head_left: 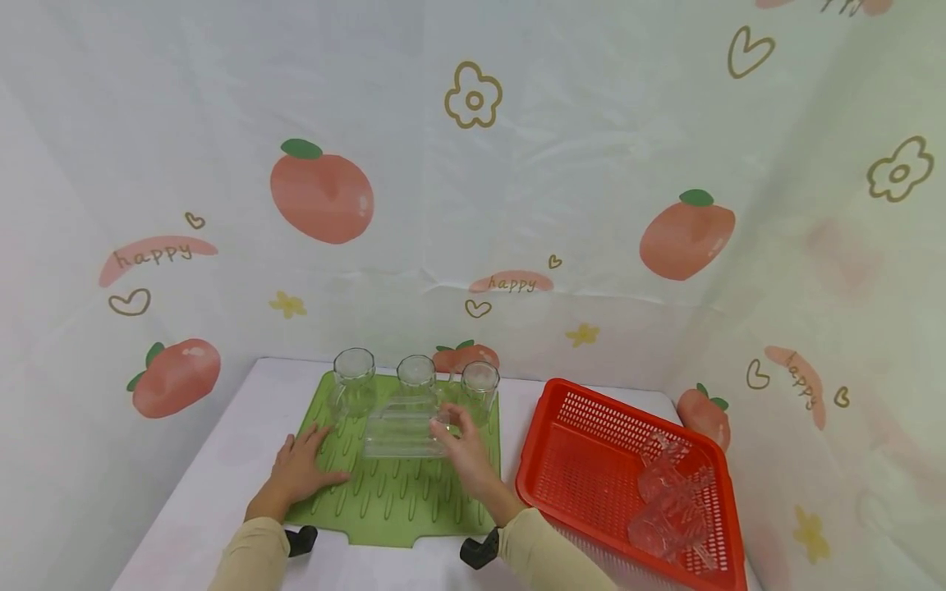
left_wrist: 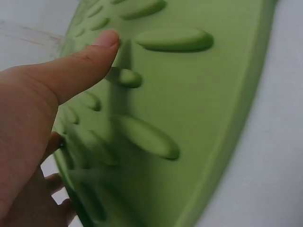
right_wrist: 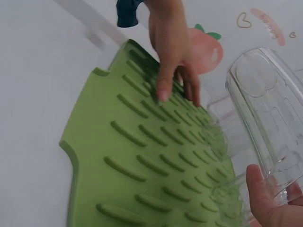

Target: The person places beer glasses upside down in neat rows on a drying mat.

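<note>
My right hand (head_left: 468,451) grips one end of a clear glass mug (head_left: 402,433), which lies on its side in the air over the green drying mat (head_left: 384,501). In the right wrist view, this faceted mug (right_wrist: 260,94) is tilted, its round base towards the top. My left hand (head_left: 296,466) is spread at the mat's left edge, thumb over the ridges and fingers along the rim. Three more glass mugs stand in a row at the mat's back: left (head_left: 355,382), middle (head_left: 416,373) and right (head_left: 480,386). The held mug partly hides the middle one.
To the right of the mat stands a red plastic basket (head_left: 543,435) with perforated walls. Several clear glass mugs (head_left: 658,525) lie jumbled in its right half. A white patterned sheet (head_left: 414,246) hangs behind the white table (head_left: 214,484).
</note>
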{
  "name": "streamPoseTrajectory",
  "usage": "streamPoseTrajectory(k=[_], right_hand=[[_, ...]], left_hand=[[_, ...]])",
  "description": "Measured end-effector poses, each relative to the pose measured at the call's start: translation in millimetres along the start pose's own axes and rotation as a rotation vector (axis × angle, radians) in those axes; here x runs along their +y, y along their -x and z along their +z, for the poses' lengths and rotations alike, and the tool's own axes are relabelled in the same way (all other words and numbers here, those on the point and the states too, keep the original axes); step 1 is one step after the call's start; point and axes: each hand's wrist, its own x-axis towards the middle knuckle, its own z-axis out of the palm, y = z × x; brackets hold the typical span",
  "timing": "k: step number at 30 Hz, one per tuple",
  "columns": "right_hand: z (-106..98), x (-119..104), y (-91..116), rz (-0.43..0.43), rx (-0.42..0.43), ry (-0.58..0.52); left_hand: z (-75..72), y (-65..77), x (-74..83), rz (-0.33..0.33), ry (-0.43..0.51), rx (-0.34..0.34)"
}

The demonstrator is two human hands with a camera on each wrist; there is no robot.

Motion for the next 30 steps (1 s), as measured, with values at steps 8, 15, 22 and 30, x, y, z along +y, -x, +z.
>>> streamPoseTrajectory(k=[8, 15, 22, 30], right_hand=[[13.2, 7.2, 1.1, 0.035, -0.023, -0.039], [18.3, 12.2, 1.0, 0.048, -0.044, -0.052], [21.4, 14.1, 1.6, 0.049, -0.055, -0.082], [24.6, 10.9, 5.8, 0.051, -0.089, -0.046]], left_hand=[[-24.3, 3.0, 15.0, -0.012, 0.018, -0.038], [-47.7, 10.1, 37.5, 0.067, -0.011, -0.022], [-56.8, 15.2, 49.0, 0.107, 0.196, -0.085], [-57.1, 16.5, 63.1, 0.167, 0.355, -0.037]])
